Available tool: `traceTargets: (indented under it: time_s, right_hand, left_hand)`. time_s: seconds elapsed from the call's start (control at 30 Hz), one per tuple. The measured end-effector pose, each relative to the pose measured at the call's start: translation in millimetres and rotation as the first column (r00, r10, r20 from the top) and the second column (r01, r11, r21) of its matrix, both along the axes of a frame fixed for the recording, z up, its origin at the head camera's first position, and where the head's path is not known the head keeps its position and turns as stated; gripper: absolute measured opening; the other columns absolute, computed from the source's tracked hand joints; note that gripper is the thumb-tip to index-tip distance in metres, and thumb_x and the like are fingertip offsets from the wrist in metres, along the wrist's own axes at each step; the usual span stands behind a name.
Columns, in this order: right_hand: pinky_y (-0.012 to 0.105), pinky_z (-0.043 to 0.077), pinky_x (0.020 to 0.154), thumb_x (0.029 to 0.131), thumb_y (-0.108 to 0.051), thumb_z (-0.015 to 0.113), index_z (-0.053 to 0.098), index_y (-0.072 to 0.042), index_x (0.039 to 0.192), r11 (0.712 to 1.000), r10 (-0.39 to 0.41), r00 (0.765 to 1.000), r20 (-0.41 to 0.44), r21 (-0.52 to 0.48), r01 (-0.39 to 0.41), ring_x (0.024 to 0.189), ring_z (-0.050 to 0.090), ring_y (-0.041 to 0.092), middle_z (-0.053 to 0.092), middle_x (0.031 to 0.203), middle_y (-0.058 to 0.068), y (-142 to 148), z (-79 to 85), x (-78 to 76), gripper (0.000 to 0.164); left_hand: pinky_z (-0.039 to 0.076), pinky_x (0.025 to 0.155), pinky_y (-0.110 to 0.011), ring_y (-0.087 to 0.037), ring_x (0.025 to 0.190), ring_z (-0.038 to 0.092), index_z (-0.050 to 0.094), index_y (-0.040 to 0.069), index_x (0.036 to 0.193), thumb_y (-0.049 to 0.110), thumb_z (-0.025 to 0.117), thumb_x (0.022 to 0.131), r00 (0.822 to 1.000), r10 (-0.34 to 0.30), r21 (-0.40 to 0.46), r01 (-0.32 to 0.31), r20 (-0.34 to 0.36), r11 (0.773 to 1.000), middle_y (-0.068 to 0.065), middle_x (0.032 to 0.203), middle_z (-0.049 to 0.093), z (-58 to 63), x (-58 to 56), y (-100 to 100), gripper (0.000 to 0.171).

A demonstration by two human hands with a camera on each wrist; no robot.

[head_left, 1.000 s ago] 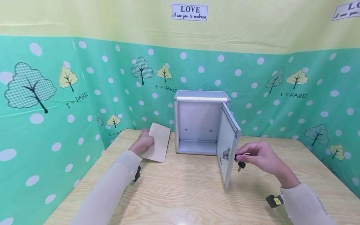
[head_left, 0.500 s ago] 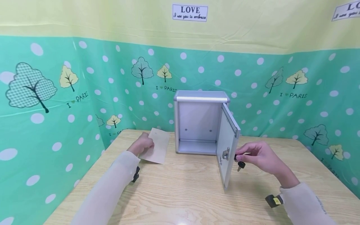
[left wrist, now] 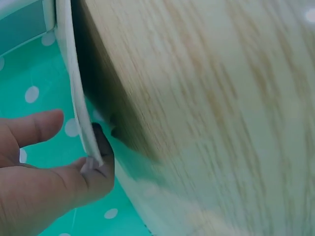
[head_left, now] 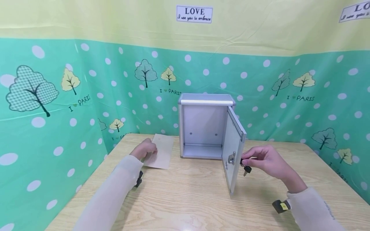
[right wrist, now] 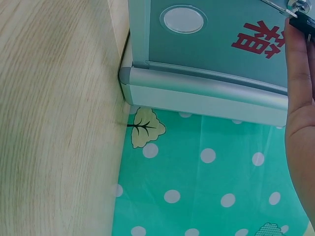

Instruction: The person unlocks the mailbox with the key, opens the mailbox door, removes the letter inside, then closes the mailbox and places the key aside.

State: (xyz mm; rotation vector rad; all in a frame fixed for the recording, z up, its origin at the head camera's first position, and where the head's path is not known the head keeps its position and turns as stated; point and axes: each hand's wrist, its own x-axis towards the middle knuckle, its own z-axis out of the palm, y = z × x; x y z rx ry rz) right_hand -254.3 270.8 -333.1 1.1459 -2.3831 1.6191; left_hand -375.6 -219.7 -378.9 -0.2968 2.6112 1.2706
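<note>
A silver metal box (head_left: 207, 102) with a glassy front stands at the back middle of the table. Its door (head_left: 232, 141) swings out toward me on the right, and the inside shows bare walls. My right hand (head_left: 268, 160) pinches a black-headed key at the door's outer face, where a second key (head_left: 247, 170) dangles. In the right wrist view the keys (right wrist: 302, 23) sit at the lock, beside red characters. Left of the box, my left hand (head_left: 144, 149) holds a flat beige piece of paper (head_left: 164, 152) by its edge, between thumb and finger in the left wrist view.
The wood-grain table (head_left: 188, 199) reaches back to a green and yellow printed curtain (head_left: 206, 72), which also hangs along both sides. Black straps with small devices (head_left: 281, 206) sit at the wrists. The open door juts over the table.
The beige paper has tilted down, its far edge sinking toward the table, and my left hand has lowered slightly with it. My right hand, the keys and the door stay put.
</note>
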Motion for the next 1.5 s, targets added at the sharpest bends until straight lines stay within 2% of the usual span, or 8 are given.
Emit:
traceTargets:
  time_s: [0.13,0.33,0.5,0.63,0.83,1.07,1.27,1.5]
  right_hand:
    - [0.034,0.065,0.074,0.091,0.008,0.071,0.073,0.005,0.103,1.0,0.01,1.0,0.001,-0.004,-0.01,0.088,0.076,0.018,0.078,0.103,0.004,-0.1,-0.3,-0.6,0.013]
    - [0.035,0.065,0.072,0.09,0.009,0.071,0.075,0.003,0.103,1.0,0.013,1.0,0.002,-0.008,-0.013,0.087,0.076,0.018,0.078,0.101,0.005,-0.5,-0.3,-1.4,0.015]
    - [0.035,0.065,0.072,0.09,0.007,0.072,0.075,0.001,0.103,1.0,-0.004,1.0,0.001,0.004,0.004,0.086,0.076,0.019,0.078,0.1,0.005,-0.6,0.2,-1.7,0.014]
    - [0.034,0.065,0.073,0.09,0.008,0.071,0.075,0.002,0.103,1.0,-0.003,1.0,0.003,0.002,0.003,0.086,0.076,0.018,0.078,0.1,0.005,-0.1,0.4,-2.1,0.014]
    - [0.034,0.065,0.072,0.091,0.008,0.071,0.074,0.003,0.103,1.0,0.009,1.0,0.005,-0.003,-0.009,0.087,0.076,0.018,0.078,0.101,0.004,0.7,0.3,-2.3,0.014]
    - [0.035,0.065,0.072,0.091,0.009,0.071,0.074,0.003,0.104,1.0,0.011,1.0,-0.008,-0.002,-0.011,0.087,0.076,0.019,0.078,0.102,0.005,1.2,-0.4,-1.5,0.015]
    - [0.035,0.065,0.073,0.09,0.009,0.071,0.075,0.003,0.104,1.0,0.011,1.0,-0.007,-0.01,-0.011,0.087,0.076,0.02,0.078,0.102,0.006,0.5,-1.8,-1.2,0.016]
    - [0.036,0.065,0.073,0.09,0.01,0.07,0.075,0.001,0.104,1.0,0.017,1.0,-0.019,-0.013,-0.017,0.087,0.076,0.02,0.078,0.102,0.006,0.7,-2.5,-1.9,0.017]
  left_hand:
    - [0.044,0.1,-0.05,-0.042,0.111,0.042,0.031,-0.013,0.143,0.0,0.055,0.084,1.0,-0.017,-0.004,0.017,-0.002,1.0,-0.028,0.133,0.039,0.1,2.2,-0.2,0.066]
    - [0.04,0.11,-0.056,-0.043,0.117,0.041,0.032,-0.013,0.144,-0.001,0.056,0.082,1.0,-0.009,-0.026,0.01,0.024,1.0,-0.032,0.142,0.038,1.5,4.8,3.3,0.067]
    - [0.026,0.122,-0.06,-0.049,0.139,0.034,0.022,-0.014,0.152,-0.001,0.054,0.083,0.999,-0.028,-0.024,0.028,0.018,0.999,-0.036,0.157,0.025,2.0,5.1,4.1,0.077]
    - [0.02,0.123,-0.062,-0.052,0.147,0.024,0.018,-0.015,0.153,0.001,0.054,0.085,0.999,-0.047,-0.025,0.047,0.011,0.999,-0.036,0.16,0.019,3.9,5.9,4.8,0.078]
    - [0.021,0.123,-0.062,-0.051,0.145,0.027,0.02,-0.015,0.152,0.005,0.054,0.089,0.999,-0.04,-0.033,0.04,0.003,0.999,-0.035,0.158,0.023,4.7,5.6,5.6,0.075]
    - [0.018,0.124,-0.061,-0.051,0.15,0.017,0.01,-0.013,0.156,0.014,0.053,0.099,0.995,-0.063,-0.066,0.058,-0.078,0.996,-0.034,0.162,0.017,1.5,1.1,11.0,0.077]
    - [0.019,0.122,-0.064,-0.051,0.149,0.018,0.015,-0.009,0.157,0.019,0.056,0.101,0.99,-0.064,-0.121,0.049,-0.128,0.991,-0.032,0.162,0.022,2.5,1.2,18.9,0.075]
    - [0.036,0.118,-0.057,-0.046,0.141,0.039,0.021,-0.002,0.159,0.02,0.054,0.105,0.96,-0.088,-0.017,0.087,-0.265,0.996,-0.029,0.157,0.035,0.4,-3.1,27.3,0.067]
